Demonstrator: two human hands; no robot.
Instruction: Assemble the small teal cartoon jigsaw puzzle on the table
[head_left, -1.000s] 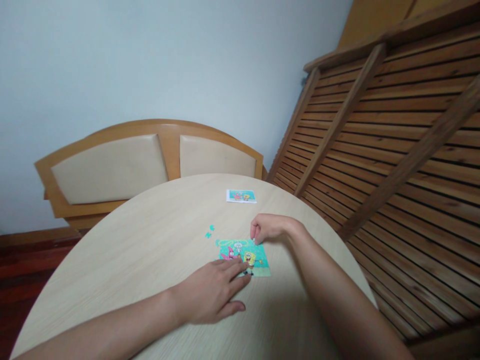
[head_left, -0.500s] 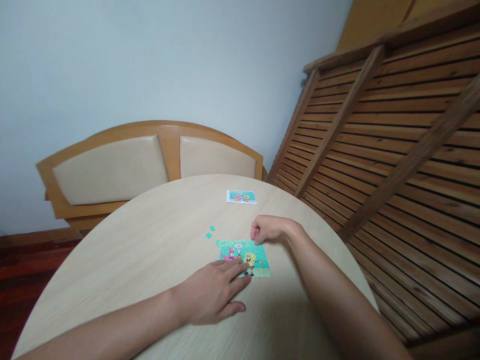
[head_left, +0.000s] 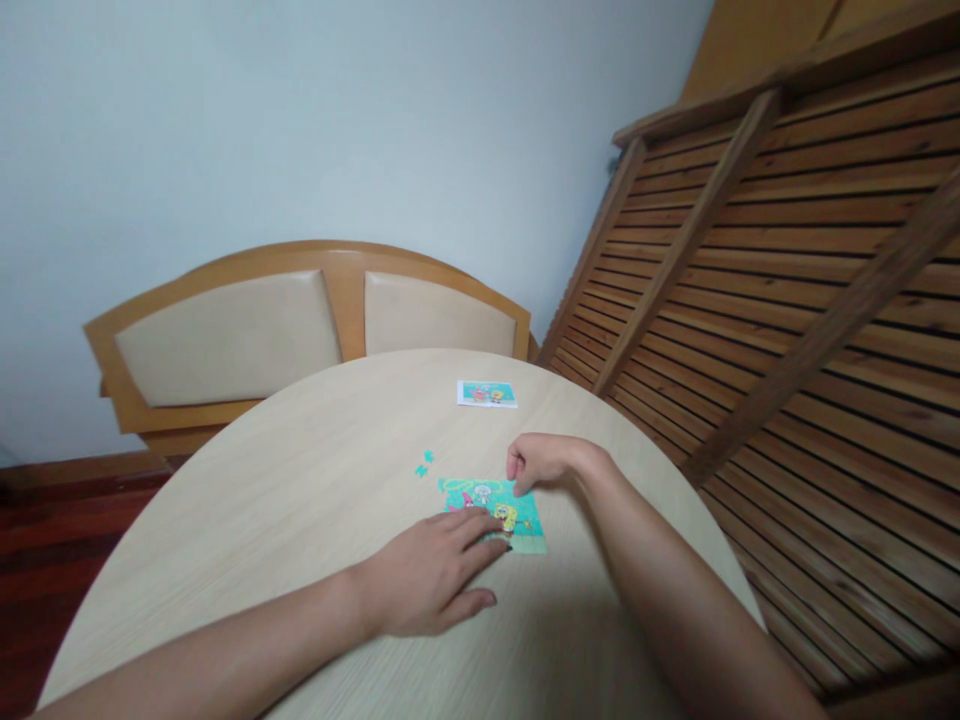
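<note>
A small cartoon jigsaw puzzle (head_left: 501, 505), mostly teal with pink and yellow figures, lies flat on the round pale wooden table (head_left: 300, 500), toward the table's right side. The left hand (head_left: 435, 575) rests palm down on the tabletop at the puzzle's near left corner, fingers spread loosely, with the fingertips lying on the puzzle's lower left part. The right hand (head_left: 544, 462) sits at the puzzle's far right corner, curled into a loose fist with thumb and forefinger pressed together at the puzzle's edge; whether a piece is caught between them cannot be told. Both forearms stretch in from the near edge of the table.

Just beyond the puzzle's far left corner lie two loose teal pieces (head_left: 424, 464), close together and apart from the puzzle. Farther behind the puzzle, near the table's far rim, lies a small reference picture (head_left: 487, 394) with a white border. Beyond the table stands a wooden bench (head_left: 300, 330) with two cream padded backs, and to the puzzle's right leans a slatted wooden frame (head_left: 787, 300).
</note>
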